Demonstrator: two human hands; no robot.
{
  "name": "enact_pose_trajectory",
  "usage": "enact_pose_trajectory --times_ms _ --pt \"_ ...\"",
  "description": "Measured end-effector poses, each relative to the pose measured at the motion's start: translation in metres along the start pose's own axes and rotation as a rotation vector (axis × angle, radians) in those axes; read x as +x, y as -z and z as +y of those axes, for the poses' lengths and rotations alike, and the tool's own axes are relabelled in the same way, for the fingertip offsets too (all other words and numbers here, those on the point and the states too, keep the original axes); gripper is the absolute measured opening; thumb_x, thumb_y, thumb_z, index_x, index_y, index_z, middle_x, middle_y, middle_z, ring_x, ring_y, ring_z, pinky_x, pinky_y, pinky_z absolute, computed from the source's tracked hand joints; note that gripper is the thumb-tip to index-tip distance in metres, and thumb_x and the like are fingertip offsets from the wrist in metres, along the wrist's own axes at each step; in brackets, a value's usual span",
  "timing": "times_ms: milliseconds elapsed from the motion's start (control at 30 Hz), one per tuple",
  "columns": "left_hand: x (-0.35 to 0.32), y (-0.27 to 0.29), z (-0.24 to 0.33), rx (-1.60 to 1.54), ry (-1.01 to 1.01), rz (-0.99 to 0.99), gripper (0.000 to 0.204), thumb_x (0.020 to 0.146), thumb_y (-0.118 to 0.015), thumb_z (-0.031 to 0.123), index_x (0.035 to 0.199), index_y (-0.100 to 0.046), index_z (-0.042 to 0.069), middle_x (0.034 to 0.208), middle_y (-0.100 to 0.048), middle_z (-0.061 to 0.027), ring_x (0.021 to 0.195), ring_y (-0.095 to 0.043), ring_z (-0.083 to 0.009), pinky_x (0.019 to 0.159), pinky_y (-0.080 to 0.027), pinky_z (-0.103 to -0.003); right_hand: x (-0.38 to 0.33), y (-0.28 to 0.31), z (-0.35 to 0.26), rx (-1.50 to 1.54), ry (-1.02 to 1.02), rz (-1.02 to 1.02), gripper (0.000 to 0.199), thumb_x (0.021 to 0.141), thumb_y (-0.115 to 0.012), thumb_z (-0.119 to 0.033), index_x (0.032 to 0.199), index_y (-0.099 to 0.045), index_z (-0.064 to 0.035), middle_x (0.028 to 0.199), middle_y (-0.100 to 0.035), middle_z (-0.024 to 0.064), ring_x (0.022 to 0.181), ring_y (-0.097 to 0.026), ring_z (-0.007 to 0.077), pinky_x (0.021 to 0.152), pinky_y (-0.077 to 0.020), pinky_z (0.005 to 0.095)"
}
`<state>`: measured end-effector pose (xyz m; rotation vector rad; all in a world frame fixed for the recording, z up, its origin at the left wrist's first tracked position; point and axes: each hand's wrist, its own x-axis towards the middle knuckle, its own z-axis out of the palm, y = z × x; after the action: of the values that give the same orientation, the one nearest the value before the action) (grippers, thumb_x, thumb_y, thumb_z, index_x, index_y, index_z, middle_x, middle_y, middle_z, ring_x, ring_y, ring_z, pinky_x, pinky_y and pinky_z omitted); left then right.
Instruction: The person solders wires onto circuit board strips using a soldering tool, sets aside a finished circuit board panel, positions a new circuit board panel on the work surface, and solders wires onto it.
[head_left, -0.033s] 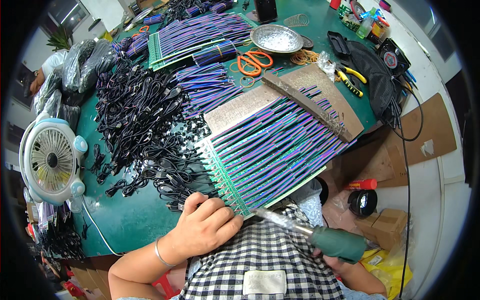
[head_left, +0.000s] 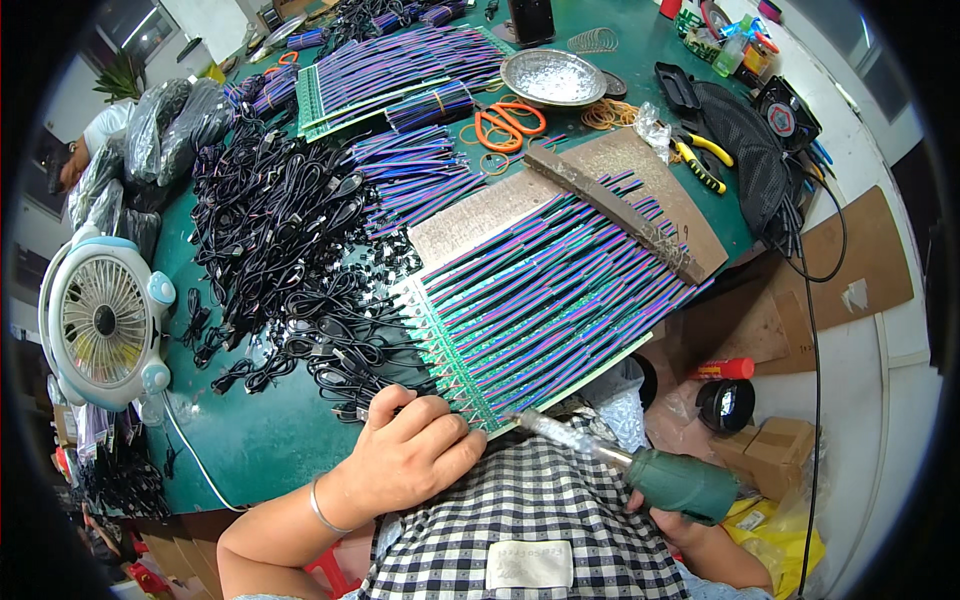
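My left hand [head_left: 418, 447], with a bangle on its wrist, rests curled at the near corner of the green circuit board panel [head_left: 420, 312]. Whatever its fingers pinch is hidden beneath them. Parallel rows of blue, pink and black wires [head_left: 560, 290] run across the panel, and black cables [head_left: 345, 345] lead up to its left edge. Low on the right, my right hand [head_left: 675, 524] is wrapped round the green handle of a soldering iron [head_left: 684, 487]. Its metal tip points left, close to the panel's near corner. The handle covers part of that hand.
A metal bar [head_left: 610, 212] lies across the wires on a brown board [head_left: 480, 215]. Black cables are heaped at left, beside a white fan [head_left: 104, 318]. Farther back are a metal dish [head_left: 553, 78], orange scissors [head_left: 510, 125], yellow-handled pliers [head_left: 703, 165] and another wired panel [head_left: 400, 75].
The soldering iron has shifted slightly right, its tip a little up, and more of my right hand's fingers show below the handle. My left hand has stayed put.
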<state>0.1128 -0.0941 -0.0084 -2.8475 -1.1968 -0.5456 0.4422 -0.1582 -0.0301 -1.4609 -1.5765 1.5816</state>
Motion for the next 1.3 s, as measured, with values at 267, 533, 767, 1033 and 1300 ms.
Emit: enact_pose_trajectory --times_ms 267,533,767,1033,1300 --pt "-0.001 0.000 0.000 0.002 -0.002 -0.002 0.016 0.073 -0.059 0.018 0.089 -0.063 0.017 0.080 -0.053 0.0047 0.082 -0.053 -0.0112 0.083 -0.034 -0.034 0.000 -0.006 0.011 0.251 0.190 0.103 0.037 0.078 -0.067 -0.006 0.109 -0.053 0.0062 0.094 -0.065 0.0118 0.079 -0.065 0.0168 0.072 -0.0525 0.0282" --pt "-0.003 0.000 0.002 0.011 0.008 -0.022 0.016 0.075 -0.058 0.018 0.090 -0.063 0.017 0.082 -0.054 0.0047 0.083 -0.053 -0.0107 0.085 -0.032 -0.035 0.002 -0.009 0.006 0.237 0.210 0.120 0.030 0.083 -0.061 -0.002 0.111 -0.053 0.0040 0.092 -0.064 0.0111 0.078 -0.064 0.0178 0.071 -0.0520 0.0289" --pt "-0.004 -0.001 0.003 0.019 0.031 -0.012 0.017 0.076 -0.059 0.019 0.092 -0.063 0.018 0.084 -0.055 0.0053 0.085 -0.053 -0.0104 0.086 -0.032 -0.036 0.003 -0.004 0.005 0.212 0.151 0.094 0.028 0.087 -0.059 -0.008 0.113 -0.054 0.0021 0.091 -0.064 0.0107 0.078 -0.062 0.0178 0.071 -0.0510 0.0311" --pt "0.001 -0.003 0.002 0.143 0.134 -0.095 0.038 0.068 -0.069 0.021 0.105 -0.062 0.019 0.107 -0.058 0.0005 0.107 -0.053 -0.0194 0.093 -0.036 -0.042 0.015 -0.007 -0.002 0.375 0.205 0.137 0.032 0.087 -0.059 -0.013 0.113 -0.053 0.0047 0.086 -0.063 0.0107 0.075 -0.060 0.0176 0.072 -0.0496 0.0308" --pt "0.014 0.017 -0.020 0.118 -0.195 0.135 0.023 0.075 -0.062 0.015 0.096 -0.067 0.010 0.096 -0.066 -0.0049 0.087 -0.064 -0.0199 0.070 -0.053 -0.029 0.013 -0.008 0.003 0.360 0.229 0.298 0.062 0.084 -0.056 -0.039 0.121 -0.043 0.0085 0.100 -0.060 0.0189 0.058 -0.058 0.0180 0.055 -0.0494 0.0284"
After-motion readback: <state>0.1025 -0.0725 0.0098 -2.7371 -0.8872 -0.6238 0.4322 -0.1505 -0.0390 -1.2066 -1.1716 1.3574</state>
